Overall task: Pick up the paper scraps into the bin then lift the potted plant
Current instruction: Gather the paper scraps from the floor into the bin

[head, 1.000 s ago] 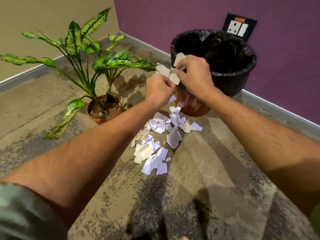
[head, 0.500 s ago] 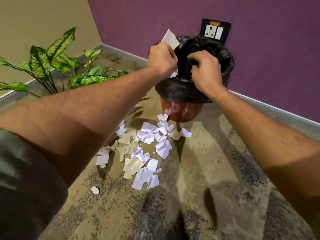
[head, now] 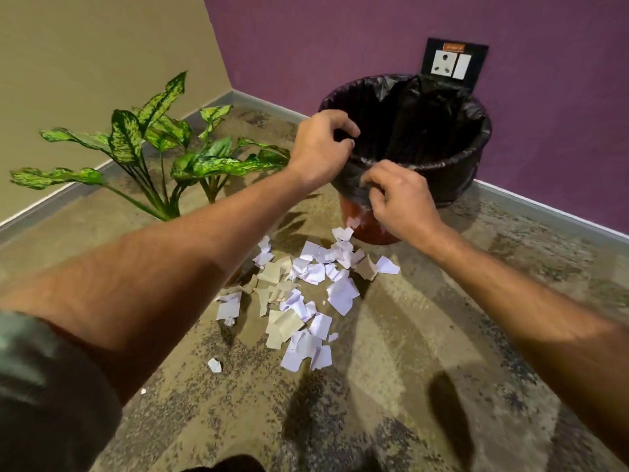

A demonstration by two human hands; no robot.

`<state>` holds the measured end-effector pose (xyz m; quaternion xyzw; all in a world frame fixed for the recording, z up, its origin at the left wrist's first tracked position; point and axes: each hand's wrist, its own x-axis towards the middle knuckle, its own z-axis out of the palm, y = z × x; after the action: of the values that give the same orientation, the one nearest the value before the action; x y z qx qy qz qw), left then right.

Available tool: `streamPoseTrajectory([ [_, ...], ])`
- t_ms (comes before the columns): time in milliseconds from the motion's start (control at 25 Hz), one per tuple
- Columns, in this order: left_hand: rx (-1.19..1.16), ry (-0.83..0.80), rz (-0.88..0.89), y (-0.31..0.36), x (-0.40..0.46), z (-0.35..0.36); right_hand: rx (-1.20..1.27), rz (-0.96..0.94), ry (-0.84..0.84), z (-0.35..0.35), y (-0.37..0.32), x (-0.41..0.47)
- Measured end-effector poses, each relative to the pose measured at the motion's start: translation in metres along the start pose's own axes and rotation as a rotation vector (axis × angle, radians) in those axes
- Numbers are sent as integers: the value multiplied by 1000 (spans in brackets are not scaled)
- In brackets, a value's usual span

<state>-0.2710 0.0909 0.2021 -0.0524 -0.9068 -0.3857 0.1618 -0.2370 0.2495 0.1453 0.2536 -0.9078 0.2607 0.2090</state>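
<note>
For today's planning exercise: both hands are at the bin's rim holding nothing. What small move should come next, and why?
Probably lower a hand to the paper scraps and gather more: many lie on the floor before the bin, and the left hand and right hand look empty.

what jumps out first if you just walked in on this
A heap of torn paper scraps litters the floor just in front of a black-lined bin by the purple wall. Both hands, left hand and right hand, hover at its near rim, with a potted plant to the left.
</note>
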Motion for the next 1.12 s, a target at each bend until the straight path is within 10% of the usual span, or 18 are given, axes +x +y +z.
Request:
streamPoseTrajectory([
  [480, 133, -417, -299, -120, -133, 10, -351, -211, -803, 40, 10, -22],
  [1120, 285, -665, -578, -180, -225, -62, -394, -233, -1117, 66, -57, -55],
])
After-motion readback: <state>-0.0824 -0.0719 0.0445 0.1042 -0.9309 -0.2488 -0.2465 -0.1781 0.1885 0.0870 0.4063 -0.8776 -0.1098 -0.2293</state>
